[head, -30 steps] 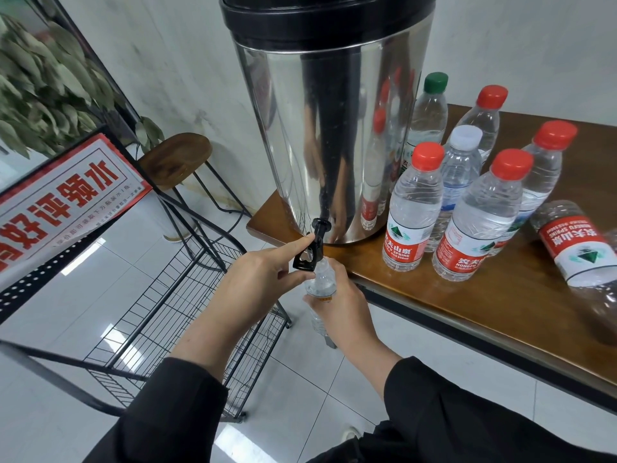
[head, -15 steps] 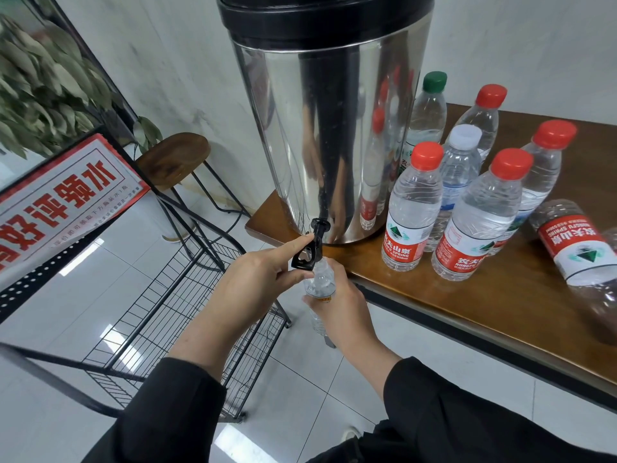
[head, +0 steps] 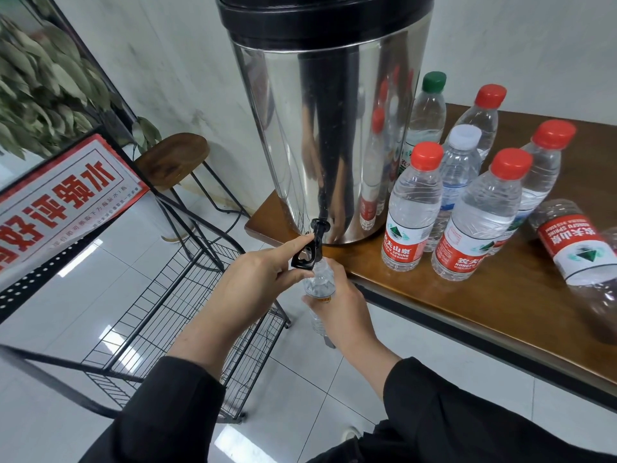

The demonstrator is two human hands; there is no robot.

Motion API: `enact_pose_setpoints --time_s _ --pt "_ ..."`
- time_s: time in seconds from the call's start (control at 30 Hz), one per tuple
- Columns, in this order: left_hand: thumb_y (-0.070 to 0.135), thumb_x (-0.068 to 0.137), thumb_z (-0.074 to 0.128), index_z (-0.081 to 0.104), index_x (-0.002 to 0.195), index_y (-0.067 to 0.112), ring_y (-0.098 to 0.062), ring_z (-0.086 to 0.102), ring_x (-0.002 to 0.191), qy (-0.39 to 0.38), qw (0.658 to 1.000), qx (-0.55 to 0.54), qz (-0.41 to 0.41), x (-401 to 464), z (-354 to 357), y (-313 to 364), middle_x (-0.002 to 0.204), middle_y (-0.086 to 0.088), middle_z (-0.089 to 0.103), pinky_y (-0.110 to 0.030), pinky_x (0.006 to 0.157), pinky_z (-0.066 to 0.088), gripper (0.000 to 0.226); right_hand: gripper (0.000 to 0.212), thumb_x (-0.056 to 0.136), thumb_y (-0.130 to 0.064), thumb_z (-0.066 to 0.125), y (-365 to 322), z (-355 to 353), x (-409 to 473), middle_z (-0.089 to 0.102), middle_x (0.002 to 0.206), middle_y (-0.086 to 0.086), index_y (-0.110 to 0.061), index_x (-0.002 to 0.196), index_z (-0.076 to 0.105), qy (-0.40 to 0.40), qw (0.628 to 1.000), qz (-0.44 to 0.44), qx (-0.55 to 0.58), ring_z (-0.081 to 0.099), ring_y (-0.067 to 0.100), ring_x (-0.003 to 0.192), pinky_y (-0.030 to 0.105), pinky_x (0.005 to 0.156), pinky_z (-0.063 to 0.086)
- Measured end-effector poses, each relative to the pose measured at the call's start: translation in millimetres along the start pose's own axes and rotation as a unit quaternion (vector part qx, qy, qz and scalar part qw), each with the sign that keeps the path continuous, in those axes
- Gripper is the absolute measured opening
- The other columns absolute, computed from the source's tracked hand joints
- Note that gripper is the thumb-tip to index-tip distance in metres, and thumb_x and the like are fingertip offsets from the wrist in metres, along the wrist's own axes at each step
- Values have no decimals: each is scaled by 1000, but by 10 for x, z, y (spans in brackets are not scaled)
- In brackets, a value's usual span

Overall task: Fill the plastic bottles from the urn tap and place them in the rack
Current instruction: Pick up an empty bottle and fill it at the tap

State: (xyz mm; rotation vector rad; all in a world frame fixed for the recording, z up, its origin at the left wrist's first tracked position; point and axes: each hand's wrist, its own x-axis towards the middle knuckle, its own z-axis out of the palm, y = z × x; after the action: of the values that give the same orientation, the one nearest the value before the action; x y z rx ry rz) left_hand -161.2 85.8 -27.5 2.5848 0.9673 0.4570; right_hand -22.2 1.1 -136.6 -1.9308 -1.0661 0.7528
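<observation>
Both hands are bare, no rings or watch visible. The left hand (head: 248, 282) and right hand (head: 340, 307) each emerge from a loose black long sleeve (head: 167, 416) ending behind the wrist.

Uncapped clear bottle (head: 320, 281) upright under steel urn's (head: 329, 121) black tap (head: 309, 250); black wire rack (head: 173, 315) beside.

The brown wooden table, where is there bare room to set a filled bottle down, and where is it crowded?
On the brown wooden table, the front strip is bare, between its near edge and the standing clear plastic bottles, left of the fallen red-labelled bottle. Another bare patch lies at the far right behind that fallen bottle. It is crowded beside the steel urn, where seven bottles stand close together.
</observation>
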Motion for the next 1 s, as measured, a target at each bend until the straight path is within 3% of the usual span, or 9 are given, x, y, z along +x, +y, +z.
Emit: enact_pose_setpoints --time_s 0.23,0.33,0.43,0.53,0.63,0.7,0.83,0.93,1.0 --pt "68 85 41 42 153 37 -9 56 60 -7 1000 17 8 10 -29 17 64 9 54 -32 60 52 74 80 85 -36 78 -19 -5 -8 53 142 -5 -39 148 30 0 1000 5 4 53 16 127 23 88 48" --pt "69 85 38 47 150 38 -4 57 63 -10 1000 1 -1 31 -83 64 65 13 56 -26 63 51 72 80 84 -36 79 -24 -18 -6 53 141 -5 -39 148 31 -1 1000 4 5 53 14 127 21 86 47" --pt "60 95 42 62 135 37 -1 65 79 1 999 -28 -31 146 -182 146 84 19 67 -20 70 50 50 79 85 -35 79 -37 -32 -10 51 142 -7 -38 148 31 -4 1000 7 15 50 7 121 16 83 43" --pt "43 104 51 64 133 36 7 60 72 -16 998 -34 -58 310 -261 183 84 17 68 -22 65 46 32 78 84 -35 79 -18 -24 -13 51 142 -9 -40 146 32 0 1000 7 22 51 9 124 15 83 44" --pt "45 104 51 60 137 40 0 66 91 -4 996 -54 -77 322 -284 200 99 13 73 -31 82 54 36 78 83 -35 80 -17 -21 -10 52 141 -10 -40 145 32 -1 1000 8 18 51 10 126 15 83 43" --pt "42 105 47 58 141 38 0 63 99 42 987 -111 -108 238 -246 181 107 17 70 -28 86 51 37 79 83 -36 80 -28 -32 -3 52 141 -10 -40 145 33 -2 1000 6 16 51 11 127 15 83 43" --pt "26 110 34 55 139 35 -4 50 65 89 962 -193 -170 -29 -88 41 72 12 53 -31 60 39 37 78 82 -37 81 -27 -36 11 53 139 -10 -40 144 33 -3 1000 15 20 53 12 125 17 80 45" --pt "12 106 34 53 136 35 -18 55 68 66 962 -159 -212 -171 13 -56 82 -6 59 -32 61 42 42 80 79 -38 83 -21 -29 -3 54 137 -12 -43 140 32 7 1000 15 7 53 11 124 19 82 47" --pt "10 104 37 57 128 34 -12 54 62 59 958 -158 -232 -228 90 -114 76 -2 58 -26 56 41 39 79 79 -37 83 -10 -24 -6 53 137 -11 -43 140 32 6 1000 11 7 53 11 124 18 82 47"
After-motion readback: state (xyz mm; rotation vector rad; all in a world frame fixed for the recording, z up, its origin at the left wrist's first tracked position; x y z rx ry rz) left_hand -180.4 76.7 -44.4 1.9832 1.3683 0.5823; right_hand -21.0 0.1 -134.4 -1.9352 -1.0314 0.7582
